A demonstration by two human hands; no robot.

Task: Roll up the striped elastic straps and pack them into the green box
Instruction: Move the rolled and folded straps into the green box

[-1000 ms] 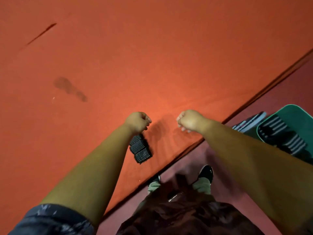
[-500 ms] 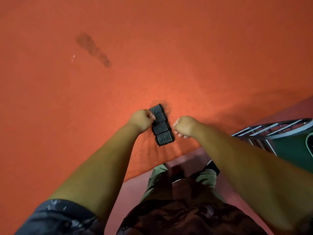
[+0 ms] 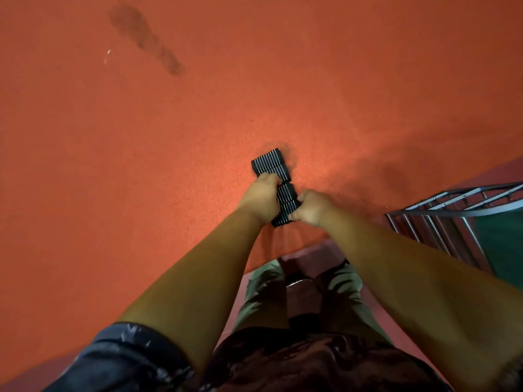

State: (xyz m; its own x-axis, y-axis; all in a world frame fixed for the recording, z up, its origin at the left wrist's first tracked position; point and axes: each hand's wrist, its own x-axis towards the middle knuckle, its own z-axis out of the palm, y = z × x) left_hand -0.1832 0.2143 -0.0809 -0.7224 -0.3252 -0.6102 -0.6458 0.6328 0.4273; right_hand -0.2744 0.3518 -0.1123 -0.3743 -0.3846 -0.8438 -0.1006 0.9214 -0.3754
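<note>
Gripping the row of rolled striped straps from both sides, left hand and right hand curl their fingers onto it, row lying on orange table near its front edge, green box well apart at far right.

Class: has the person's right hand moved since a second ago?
Yes. The right hand moved left, from a gap beside the rolled straps on the red table to gripping them.

One head-worn wide-angle camera looks forward and steeply down onto the orange bench from close above its near edge.
</note>
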